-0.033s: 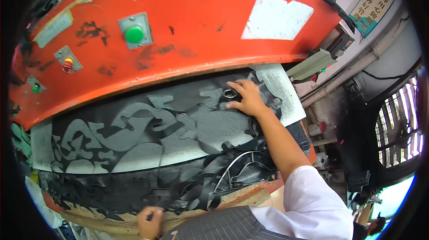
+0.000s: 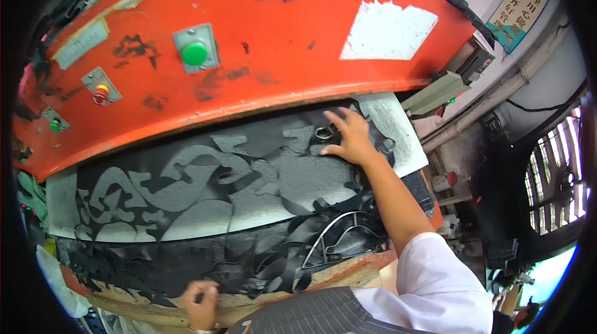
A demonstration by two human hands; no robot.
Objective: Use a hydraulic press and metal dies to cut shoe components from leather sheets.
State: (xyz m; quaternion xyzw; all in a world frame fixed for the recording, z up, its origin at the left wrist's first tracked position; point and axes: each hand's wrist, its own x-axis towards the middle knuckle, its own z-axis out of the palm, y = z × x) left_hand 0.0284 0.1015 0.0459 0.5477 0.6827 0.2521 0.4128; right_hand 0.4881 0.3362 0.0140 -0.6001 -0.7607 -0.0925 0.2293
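My right hand (image 2: 353, 139) reaches over the far right part of the cutting bed, thumb and fingers spread around a small ring-shaped metal piece (image 2: 323, 133). A gap shows between the fingertips and this piece. Beneath lies a black sheet (image 2: 267, 124) with curved shapes cut out of it, baring the grey board (image 2: 398, 125). At the near edge my left hand (image 2: 202, 306) is closed, fingers curled; a dark spot shows between them, too small to name. It is nearest the wooden front edge (image 2: 249, 308) and the black scraps (image 2: 149, 272).
An orange-red machine beam (image 2: 267, 29) spans the far side, bearing a green button (image 2: 194, 54) and a red knob (image 2: 101, 94). A curved metal frame (image 2: 320, 237) lies among scraps at the near right. A grey metal bracket (image 2: 435, 94) juts out at the right.
The whole view has shifted slightly. My left hand has moved a little to the left, still curled. My right hand stays around the ring-shaped metal piece.
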